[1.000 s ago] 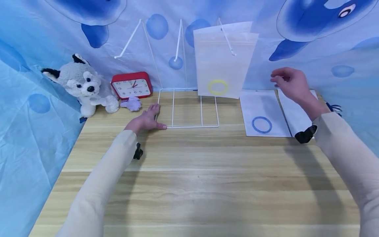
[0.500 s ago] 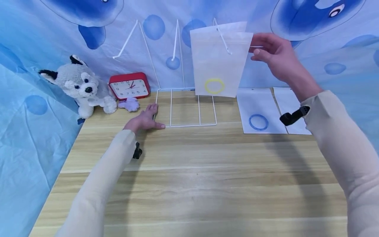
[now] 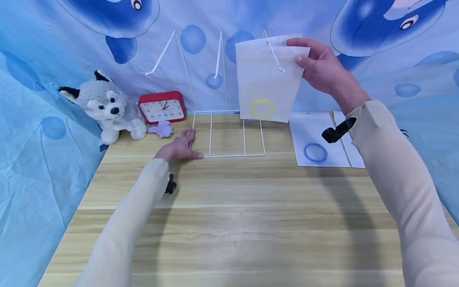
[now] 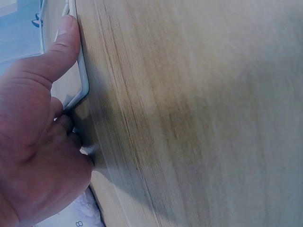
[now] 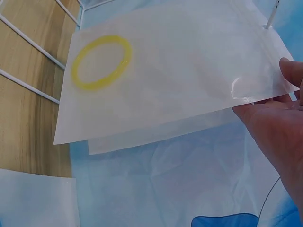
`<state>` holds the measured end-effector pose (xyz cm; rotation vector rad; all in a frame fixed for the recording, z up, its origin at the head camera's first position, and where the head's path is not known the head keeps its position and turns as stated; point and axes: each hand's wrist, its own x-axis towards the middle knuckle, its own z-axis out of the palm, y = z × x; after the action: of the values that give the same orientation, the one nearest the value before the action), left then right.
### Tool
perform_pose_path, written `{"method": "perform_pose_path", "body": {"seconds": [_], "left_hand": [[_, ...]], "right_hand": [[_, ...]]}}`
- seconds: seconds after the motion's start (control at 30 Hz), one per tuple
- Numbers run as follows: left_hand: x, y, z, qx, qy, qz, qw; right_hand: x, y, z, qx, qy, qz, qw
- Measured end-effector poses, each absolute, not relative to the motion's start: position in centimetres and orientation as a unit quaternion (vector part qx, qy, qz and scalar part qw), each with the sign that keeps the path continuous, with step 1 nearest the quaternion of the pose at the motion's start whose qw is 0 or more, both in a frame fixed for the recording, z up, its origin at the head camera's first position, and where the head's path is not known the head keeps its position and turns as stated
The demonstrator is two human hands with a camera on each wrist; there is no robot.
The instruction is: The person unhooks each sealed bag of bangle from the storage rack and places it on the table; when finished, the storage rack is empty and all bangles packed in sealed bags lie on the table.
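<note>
A white wire rack (image 3: 227, 155) stands at the back of the table, with three prongs angled up and forward. Two whitish zip bags hang on its right prong, and a yellow ring (image 3: 262, 108) shows in the front bag (image 3: 270, 85). My right hand (image 3: 320, 65) pinches that bag's upper right corner, thumb in front and fingers behind. In the right wrist view the rear bag (image 5: 142, 137) shows below the front one. My left hand (image 3: 179, 146) grips the rack base's front left corner, its thumb (image 4: 66, 40) along the front wire.
Right of the rack lies a bag with a blue ring (image 3: 315, 153), with another whitish bag (image 3: 353, 149) beside it. On the left are a red clock (image 3: 162, 107), a plush husky (image 3: 104, 105) and a small purple toy (image 3: 161, 128). A blue patterned curtain (image 3: 387, 91) hangs behind.
My right hand has moved left from beside the hanging bags and now pinches the front bag's corner. My left hand stays on the rack's corner.
</note>
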<state>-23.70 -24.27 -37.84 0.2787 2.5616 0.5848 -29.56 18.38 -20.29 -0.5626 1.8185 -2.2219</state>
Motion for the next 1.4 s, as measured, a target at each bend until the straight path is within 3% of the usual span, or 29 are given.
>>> {"method": "perform_pose_path", "body": {"seconds": [0.57,1.4], "left_hand": [[-24.0,-24.1,-37.7,0.080,0.937,0.213,0.264],[-24.4,-24.7,-38.7,0.079,0.935,0.214,0.273]], "right_hand": [[-28.7,18.4,-19.9,-0.147,0.617,-0.764,0.116],[-23.1,20.1,-20.0,-0.214,0.610,-0.755,0.107]]}}
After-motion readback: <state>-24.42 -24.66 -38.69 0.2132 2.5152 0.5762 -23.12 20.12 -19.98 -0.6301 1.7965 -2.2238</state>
